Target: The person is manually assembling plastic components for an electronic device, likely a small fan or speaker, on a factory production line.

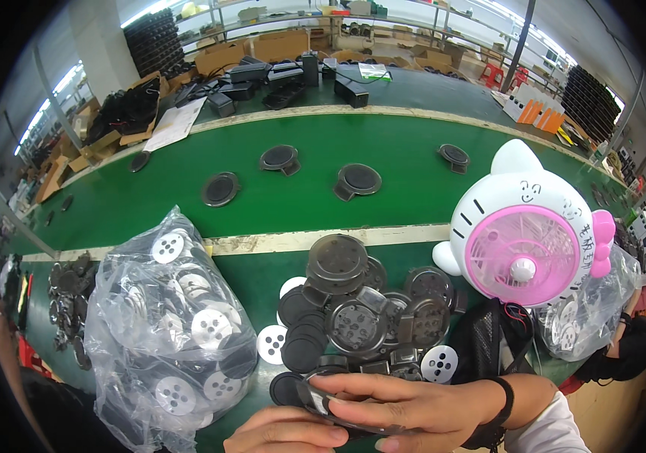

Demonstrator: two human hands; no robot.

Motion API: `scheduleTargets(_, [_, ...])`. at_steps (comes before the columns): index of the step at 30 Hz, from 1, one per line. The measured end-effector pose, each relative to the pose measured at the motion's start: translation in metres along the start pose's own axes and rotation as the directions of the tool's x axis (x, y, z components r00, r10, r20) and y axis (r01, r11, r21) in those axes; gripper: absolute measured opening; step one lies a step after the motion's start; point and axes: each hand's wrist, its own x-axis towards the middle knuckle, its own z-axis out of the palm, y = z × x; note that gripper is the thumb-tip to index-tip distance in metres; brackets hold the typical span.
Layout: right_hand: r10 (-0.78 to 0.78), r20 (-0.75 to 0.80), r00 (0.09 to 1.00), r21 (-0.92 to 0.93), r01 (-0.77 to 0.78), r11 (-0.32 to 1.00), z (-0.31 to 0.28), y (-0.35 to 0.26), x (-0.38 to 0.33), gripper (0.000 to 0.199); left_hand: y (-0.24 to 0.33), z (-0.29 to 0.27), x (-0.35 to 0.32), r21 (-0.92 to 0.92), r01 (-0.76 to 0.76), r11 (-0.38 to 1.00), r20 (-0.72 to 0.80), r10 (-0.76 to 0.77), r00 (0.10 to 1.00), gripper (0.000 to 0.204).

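Low in the picture, my left hand and my right hand are closed around a dark round plastic part, mostly hidden behind my fingers. The right fingers lie over its top while the left ones grip its near side. Just beyond them rises a heap of smoky round housings with tabs. Black foam discs lie left of the heap. A white disc with several dark holes sits beside its right edge, and another white disc beside the black ones.
A clear plastic bag of white discs stands at left. A white and pink cat-shaped fan is at right, near a black mesh bag. Across a green belt, several round parts are spread. Black boxes stand beyond.
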Motion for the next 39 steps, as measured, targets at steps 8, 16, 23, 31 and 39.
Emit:
scheduleTargets(8, [-0.050, 0.028, 0.998, -0.081, 0.052, 0.995, -0.002, 0.003, 0.000, 0.058, 0.002, 0.000, 0.000, 0.054, -0.020, 0.998, 0.009, 0.019, 1.000, 0.024])
scheduleTargets(16, [0.122, -0.041, 0.992, -0.101, -0.125, 0.987, -0.001, 0.001, -0.001, 0.055, 0.003, 0.010, 0.000, 0.137, 0.070, 0.988, -0.074, -0.060, 0.995, 0.023])
scheduleTargets(23, [0.149, -0.176, 0.973, -0.015, -0.154, 0.988, 0.008, -0.001, -0.005, 0.043, 0.002, 0.011, -0.003, 0.129, 0.060, 0.990, -0.064, -0.052, 0.997, 0.024])
scheduleTargets(31, [0.191, -0.189, 0.963, 0.035, -0.188, 0.982, 0.009, -0.002, -0.008, 0.042, 0.006, 0.010, -0.005, 0.130, 0.078, 0.988, -0.061, -0.070, 0.996, 0.024])
scheduleTargets(39, [0.309, -0.091, 0.947, 0.357, -0.259, 0.897, 0.008, 0.006, 0.000, 0.065, -0.013, 0.021, -0.015, -0.085, 0.105, 0.991, -0.154, -0.117, 0.981, 0.028])
